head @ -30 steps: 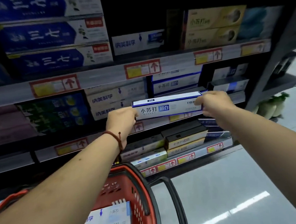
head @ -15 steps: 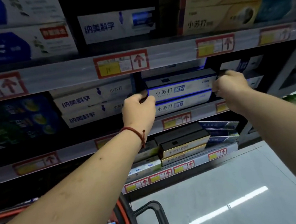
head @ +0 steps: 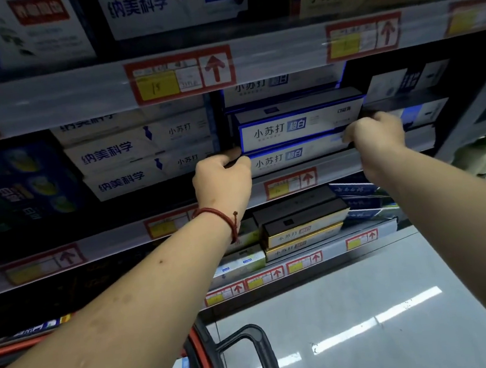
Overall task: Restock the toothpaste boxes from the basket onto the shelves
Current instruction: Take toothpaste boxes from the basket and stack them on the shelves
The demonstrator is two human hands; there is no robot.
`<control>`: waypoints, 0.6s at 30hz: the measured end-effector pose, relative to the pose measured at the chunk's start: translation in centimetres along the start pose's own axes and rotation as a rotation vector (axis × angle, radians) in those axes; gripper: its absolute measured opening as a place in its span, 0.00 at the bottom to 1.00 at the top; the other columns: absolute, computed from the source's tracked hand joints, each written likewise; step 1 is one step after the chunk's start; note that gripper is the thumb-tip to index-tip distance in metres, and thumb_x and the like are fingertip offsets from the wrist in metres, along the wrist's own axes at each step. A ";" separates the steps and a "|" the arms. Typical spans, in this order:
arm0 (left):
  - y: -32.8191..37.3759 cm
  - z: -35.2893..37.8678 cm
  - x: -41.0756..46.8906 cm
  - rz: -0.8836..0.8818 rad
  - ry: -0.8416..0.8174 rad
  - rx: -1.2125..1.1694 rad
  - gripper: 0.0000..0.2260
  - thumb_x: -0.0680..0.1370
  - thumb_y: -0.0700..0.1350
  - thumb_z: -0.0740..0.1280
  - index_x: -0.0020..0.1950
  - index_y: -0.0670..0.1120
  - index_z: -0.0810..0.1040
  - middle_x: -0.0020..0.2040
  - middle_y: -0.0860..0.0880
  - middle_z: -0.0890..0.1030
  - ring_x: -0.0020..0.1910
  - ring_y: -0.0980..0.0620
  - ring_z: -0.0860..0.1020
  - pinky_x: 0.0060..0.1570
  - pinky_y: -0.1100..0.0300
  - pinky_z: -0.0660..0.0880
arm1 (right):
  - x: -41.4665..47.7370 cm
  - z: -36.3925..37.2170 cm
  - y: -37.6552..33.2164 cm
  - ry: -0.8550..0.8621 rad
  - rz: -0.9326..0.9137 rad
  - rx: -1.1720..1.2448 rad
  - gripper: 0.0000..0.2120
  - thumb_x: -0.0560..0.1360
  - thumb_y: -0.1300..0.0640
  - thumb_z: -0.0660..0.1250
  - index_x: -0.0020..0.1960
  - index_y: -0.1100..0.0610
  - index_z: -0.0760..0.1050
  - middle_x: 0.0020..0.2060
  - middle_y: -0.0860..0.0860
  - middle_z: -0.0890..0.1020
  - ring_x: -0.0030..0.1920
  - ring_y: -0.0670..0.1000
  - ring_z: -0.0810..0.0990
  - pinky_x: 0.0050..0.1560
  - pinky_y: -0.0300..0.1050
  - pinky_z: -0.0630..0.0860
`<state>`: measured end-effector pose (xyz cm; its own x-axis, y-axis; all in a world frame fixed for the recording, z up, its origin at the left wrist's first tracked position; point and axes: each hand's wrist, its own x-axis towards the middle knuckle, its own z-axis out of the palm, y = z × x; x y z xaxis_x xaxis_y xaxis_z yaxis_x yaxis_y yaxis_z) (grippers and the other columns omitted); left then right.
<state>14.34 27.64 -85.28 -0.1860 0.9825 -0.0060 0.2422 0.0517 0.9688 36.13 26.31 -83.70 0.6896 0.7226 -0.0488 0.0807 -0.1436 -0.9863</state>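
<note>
A long white toothpaste box with a blue edge [head: 295, 126] sits on the middle grey metal shelf [head: 341, 168]. It lies right on top of another white box [head: 281, 161] just like it. The left hand [head: 220, 177] has its fingers curled round the left end of the top box. The right hand [head: 376, 135] has its fingers curled round the right end. Both hands hold that one box. A red string bracelet [head: 224, 217] is on the left wrist. Low down you can see the rim of a red plastic basket [head: 201, 363] with a black handle [head: 270, 359].
</note>
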 end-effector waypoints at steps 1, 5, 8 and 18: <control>0.0 -0.1 0.0 0.001 0.000 -0.001 0.10 0.76 0.45 0.69 0.55 0.45 0.86 0.46 0.51 0.85 0.41 0.55 0.80 0.42 0.65 0.74 | 0.1 -0.1 0.1 0.000 0.005 0.021 0.09 0.73 0.71 0.63 0.49 0.60 0.75 0.41 0.49 0.78 0.38 0.50 0.72 0.40 0.42 0.70; -0.1 -0.2 0.0 0.019 -0.012 0.008 0.08 0.76 0.43 0.70 0.53 0.46 0.87 0.44 0.50 0.86 0.46 0.52 0.82 0.48 0.61 0.80 | 0.7 -0.5 0.4 0.030 0.033 0.053 0.12 0.72 0.71 0.63 0.38 0.55 0.71 0.34 0.50 0.73 0.33 0.51 0.66 0.33 0.43 0.63; 0.0 -0.2 -0.2 0.021 -0.034 0.032 0.09 0.76 0.41 0.71 0.54 0.45 0.86 0.45 0.50 0.85 0.45 0.53 0.82 0.45 0.65 0.75 | 0.7 -0.6 0.4 0.022 0.021 0.017 0.09 0.72 0.71 0.63 0.42 0.58 0.74 0.35 0.51 0.75 0.34 0.51 0.68 0.36 0.43 0.66; 0.4 -3.4 -1.2 0.303 -0.209 0.303 0.17 0.76 0.42 0.69 0.66 0.45 0.80 0.58 0.54 0.80 0.58 0.55 0.78 0.56 0.69 0.72 | -2.0 0.3 0.7 -0.024 -0.072 -0.305 0.26 0.77 0.66 0.62 0.74 0.56 0.68 0.61 0.55 0.78 0.57 0.59 0.76 0.53 0.46 0.70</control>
<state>11.42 25.85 -84.02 0.1241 0.9747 0.1860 0.5284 -0.2236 0.8190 34.58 25.00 -84.37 0.6575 0.7534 0.0124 0.3439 -0.2853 -0.8946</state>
